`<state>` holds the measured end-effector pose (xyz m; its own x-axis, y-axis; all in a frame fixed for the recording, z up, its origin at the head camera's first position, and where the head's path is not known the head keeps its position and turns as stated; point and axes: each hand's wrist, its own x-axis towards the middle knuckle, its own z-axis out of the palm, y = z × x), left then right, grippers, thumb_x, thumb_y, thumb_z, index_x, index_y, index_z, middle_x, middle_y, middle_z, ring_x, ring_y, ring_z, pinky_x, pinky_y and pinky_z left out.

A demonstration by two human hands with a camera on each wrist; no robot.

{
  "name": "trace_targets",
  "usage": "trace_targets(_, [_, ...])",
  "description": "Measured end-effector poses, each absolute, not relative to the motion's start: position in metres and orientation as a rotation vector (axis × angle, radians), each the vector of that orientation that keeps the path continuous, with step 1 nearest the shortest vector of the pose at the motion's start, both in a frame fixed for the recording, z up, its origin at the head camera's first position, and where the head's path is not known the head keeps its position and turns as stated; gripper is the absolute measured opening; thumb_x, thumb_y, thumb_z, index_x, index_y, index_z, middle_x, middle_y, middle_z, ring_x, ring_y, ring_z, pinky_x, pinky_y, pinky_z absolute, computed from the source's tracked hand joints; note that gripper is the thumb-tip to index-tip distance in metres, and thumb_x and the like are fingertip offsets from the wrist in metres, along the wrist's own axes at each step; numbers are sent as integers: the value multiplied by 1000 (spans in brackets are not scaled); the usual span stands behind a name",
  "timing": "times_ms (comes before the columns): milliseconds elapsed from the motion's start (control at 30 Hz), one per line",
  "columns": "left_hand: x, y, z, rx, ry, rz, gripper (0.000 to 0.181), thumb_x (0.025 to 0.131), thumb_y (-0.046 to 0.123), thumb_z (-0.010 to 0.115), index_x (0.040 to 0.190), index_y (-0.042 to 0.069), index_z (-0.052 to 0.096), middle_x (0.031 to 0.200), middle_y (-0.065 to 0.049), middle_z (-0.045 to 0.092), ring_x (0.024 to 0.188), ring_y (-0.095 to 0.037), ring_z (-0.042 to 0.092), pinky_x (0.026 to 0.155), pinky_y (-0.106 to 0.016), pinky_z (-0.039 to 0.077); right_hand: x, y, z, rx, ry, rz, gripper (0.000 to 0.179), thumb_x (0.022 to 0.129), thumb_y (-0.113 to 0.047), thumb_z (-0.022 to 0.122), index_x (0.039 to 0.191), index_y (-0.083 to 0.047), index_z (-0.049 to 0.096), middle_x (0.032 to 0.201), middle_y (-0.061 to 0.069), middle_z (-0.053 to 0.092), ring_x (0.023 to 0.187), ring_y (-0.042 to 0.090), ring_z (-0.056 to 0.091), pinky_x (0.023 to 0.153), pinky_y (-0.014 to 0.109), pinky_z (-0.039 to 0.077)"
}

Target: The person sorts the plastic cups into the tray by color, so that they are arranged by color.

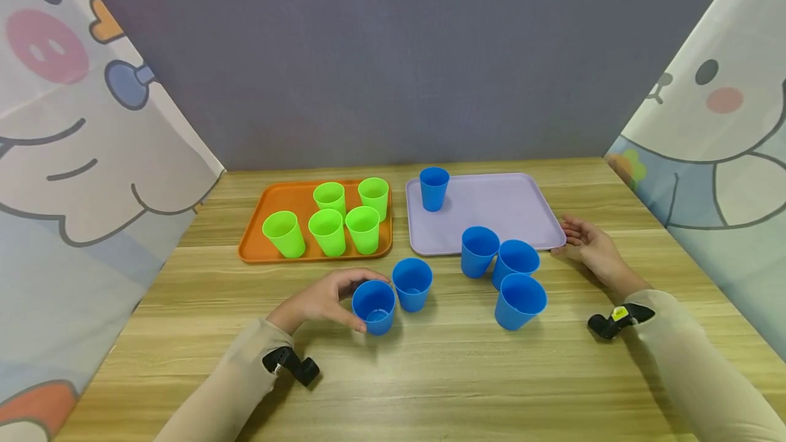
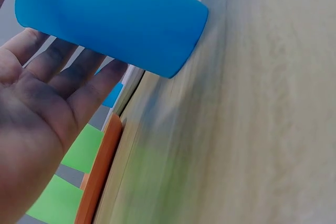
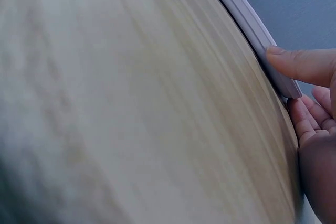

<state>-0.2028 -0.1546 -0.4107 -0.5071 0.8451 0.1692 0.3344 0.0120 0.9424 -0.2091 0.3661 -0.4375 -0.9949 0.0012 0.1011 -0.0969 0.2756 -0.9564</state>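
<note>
My left hand [image 1: 328, 299] holds a blue cup [image 1: 374, 309] from its left side, thumb in front and fingers behind. In the left wrist view the fingers [image 2: 86, 85] lie along the wall of this cup [image 2: 113, 17]. Close to its right stands another blue cup [image 1: 413, 285]. At the front right corner of the lilac tray [image 1: 491, 203], my right hand [image 1: 589, 249] grips the edge. The right wrist view has the thumb [image 3: 299, 64] against the rim of the tray [image 3: 247, 19], with curled fingers round the corner.
Three blue cups [image 1: 480, 252] cluster at the lilac tray's front edge, and one blue cup [image 1: 434, 189] stands on its back left. Several green cups [image 1: 327, 232] stand on the orange tray [image 1: 258, 230] to the left. A grey wall [image 1: 405, 60] borders the wooden table [image 1: 399, 387] behind.
</note>
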Motion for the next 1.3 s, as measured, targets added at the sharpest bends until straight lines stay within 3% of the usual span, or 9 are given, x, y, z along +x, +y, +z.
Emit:
trace_targets(200, [-203,-155,-414,1207,1865,1513,71,81,21,86,135,-9,51,134,-24,57,122,-30,55,103,-37,47,-209,366,-438,91,-2447,1835,84,86,10,71,148,19,16,118,-7,50,99,-7,56,87,7,46])
trace_targets(333, [-202,-155,-414,1224,1867,1528,70,81,20,85,134,-10,51,132,-26,57,120,-35,55,102,-38,48,-210,366,-438,73,-2465,1820,84,87,8,71,149,18,16,123,1,49,99,-8,55,87,7,46])
trace_targets(500, [-203,-156,-409,1221,1874,1543,69,81,19,85,134,-9,51,131,-26,57,119,-30,56,101,-37,48,-210,365,-438,62,-2482,1798,83,87,7,71,149,18,17,131,16,46,99,-8,55,86,7,46])
trace_targets(700, [-206,-159,-401,1268,1890,1550,68,81,19,86,132,-10,52,126,-26,60,114,-28,59,97,-39,51,-210,365,-439,67,-2479,1801,83,87,8,71,149,18,17,129,13,47,100,-6,54,87,8,46])
trace_targets(900, [-210,-159,-383,1326,1928,1533,70,80,22,86,132,-12,51,124,-27,60,112,-27,60,96,-39,52,-211,366,-438,77,-2494,1774,82,88,7,70,150,17,17,136,25,41,100,-8,53,87,7,45])
trace_targets(1133, [-216,-155,-358,1376,1931,1517,72,80,23,86,132,-12,51,126,-27,60,115,-24,60,97,-38,51,-210,366,-438,81,-2469,1806,83,87,8,71,149,18,17,127,6,48,100,-7,55,87,7,46])
trace_targets(1300, [-222,-149,-341,1451,1900,1526,74,81,27,86,130,-15,50,124,-31,59,113,-27,61,96,-39,52,-210,366,-438,75,-2487,1795,83,88,6,71,150,17,17,133,19,44,101,-8,54,87,7,45])
